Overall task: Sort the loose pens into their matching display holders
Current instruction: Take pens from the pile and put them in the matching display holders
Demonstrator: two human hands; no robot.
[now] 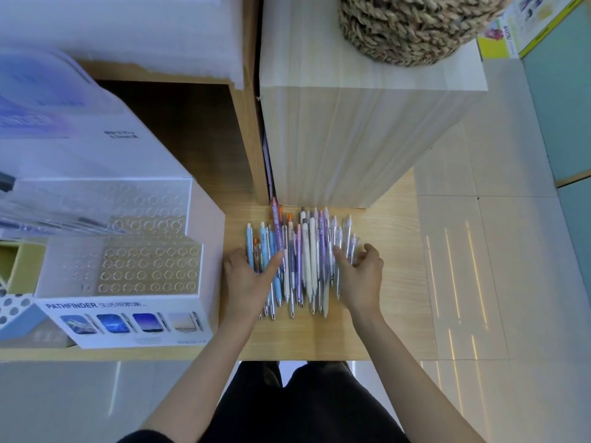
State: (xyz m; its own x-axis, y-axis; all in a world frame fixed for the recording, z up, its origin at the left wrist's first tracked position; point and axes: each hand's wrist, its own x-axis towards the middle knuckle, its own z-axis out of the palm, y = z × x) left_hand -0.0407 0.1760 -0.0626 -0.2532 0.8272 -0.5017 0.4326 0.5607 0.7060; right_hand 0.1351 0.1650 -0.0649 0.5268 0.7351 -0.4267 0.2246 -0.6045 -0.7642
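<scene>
Several loose pens [303, 260], blue, purple, white and clear, lie side by side in a pile on the wooden shelf [393, 282]. My left hand [248, 284] rests flat on the blue pens at the pile's left edge, its index finger stretched over them. My right hand [359, 278] touches the clear pens at the pile's right edge with loosely bent fingers. To the left stands a white display holder [134, 302] marked PATHFINDER, its clear top full of round holes with no pens in them. Behind it is a taller holder [128, 206] with similar holes.
A pale wooden box [361, 132] stands right behind the pens, with a woven basket [412, 27] on top. A brown open compartment [192, 129] is at the back left. Tiled floor [495, 266] lies beyond the shelf's right edge.
</scene>
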